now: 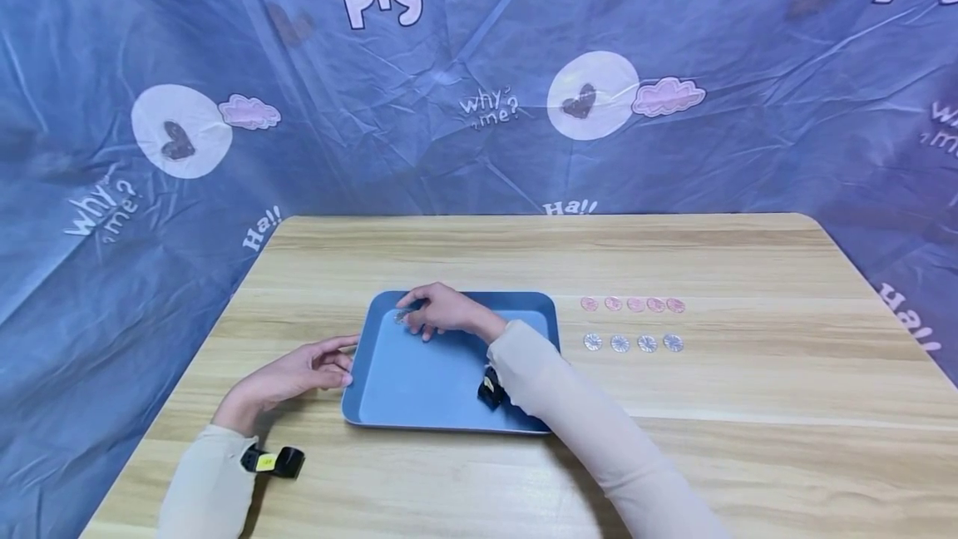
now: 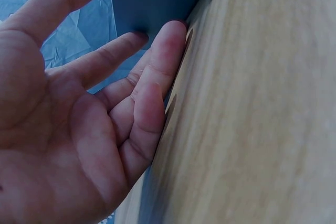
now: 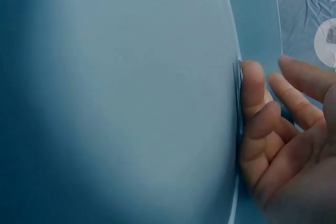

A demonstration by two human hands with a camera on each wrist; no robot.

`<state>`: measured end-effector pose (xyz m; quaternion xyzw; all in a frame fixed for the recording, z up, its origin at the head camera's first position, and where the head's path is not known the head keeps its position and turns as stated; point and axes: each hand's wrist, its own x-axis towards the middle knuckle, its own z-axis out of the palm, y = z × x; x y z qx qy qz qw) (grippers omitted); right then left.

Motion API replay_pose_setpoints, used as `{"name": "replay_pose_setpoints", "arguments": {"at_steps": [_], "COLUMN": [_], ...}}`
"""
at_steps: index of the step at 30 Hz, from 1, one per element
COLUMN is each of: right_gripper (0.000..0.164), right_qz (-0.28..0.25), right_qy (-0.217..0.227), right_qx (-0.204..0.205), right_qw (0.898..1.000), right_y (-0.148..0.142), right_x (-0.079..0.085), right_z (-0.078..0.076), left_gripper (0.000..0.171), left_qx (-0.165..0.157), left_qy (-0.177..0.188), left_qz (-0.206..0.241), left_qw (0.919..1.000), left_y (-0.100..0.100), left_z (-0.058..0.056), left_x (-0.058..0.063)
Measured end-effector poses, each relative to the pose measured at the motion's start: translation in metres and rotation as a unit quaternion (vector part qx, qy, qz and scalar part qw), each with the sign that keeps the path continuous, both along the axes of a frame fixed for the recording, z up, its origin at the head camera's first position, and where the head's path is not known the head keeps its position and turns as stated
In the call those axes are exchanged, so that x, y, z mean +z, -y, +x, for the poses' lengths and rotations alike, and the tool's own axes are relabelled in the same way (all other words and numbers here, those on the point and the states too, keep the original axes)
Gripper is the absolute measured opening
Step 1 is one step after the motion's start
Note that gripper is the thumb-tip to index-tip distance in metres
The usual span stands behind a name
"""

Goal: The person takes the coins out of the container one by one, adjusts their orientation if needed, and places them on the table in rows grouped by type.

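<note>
A shallow blue tray [image 1: 419,381] lies on the wooden table. My right hand [image 1: 441,309] is over its far left corner, fingers loosely bent and spread. Beside those fingertips a small round silver disc [image 1: 400,317] rests on the tray floor, partly covered by the hand. In the right wrist view, the fingers [image 3: 253,85] touch down along the tray floor with a gap between them. My left hand [image 1: 307,368] stays at the tray's left side, its fingertips at the outer wall. The left wrist view shows its lower fingers [image 2: 170,45] resting on the table, palm empty.
Right of the tray lie two rows of small discs: several pink discs [image 1: 635,304] farther back and several silver discs [image 1: 619,343] nearer. A blue printed cloth [image 1: 449,156] hangs behind the table [image 1: 748,406]. Each wrist carries a black camera [image 1: 288,462].
</note>
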<state>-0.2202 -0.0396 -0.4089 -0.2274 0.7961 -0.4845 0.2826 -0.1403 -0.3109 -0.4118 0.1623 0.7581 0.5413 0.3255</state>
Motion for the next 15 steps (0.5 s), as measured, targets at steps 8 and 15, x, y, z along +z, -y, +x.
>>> {"name": "replay_pose_setpoints", "arguments": {"at_steps": [8, 15], "right_gripper": [0.036, 0.035], "right_qz": [0.046, 0.072], "right_qy": [-0.016, -0.017], "right_qx": [0.004, 0.002], "right_qw": [0.999, 0.997], "right_y": [0.0053, 0.0090], "right_x": [-0.0002, 0.0002], "right_z": [0.0007, 0.0012], "left_gripper": [0.077, 0.077], "left_qx": [0.002, 0.001], "left_qy": [0.003, 0.001], "left_qz": [0.002, 0.001], "left_qw": [1.0000, 1.0000], "left_y": [0.0004, 0.0012], "left_z": [0.0005, -0.0001], "left_x": [0.0013, 0.0003]}}
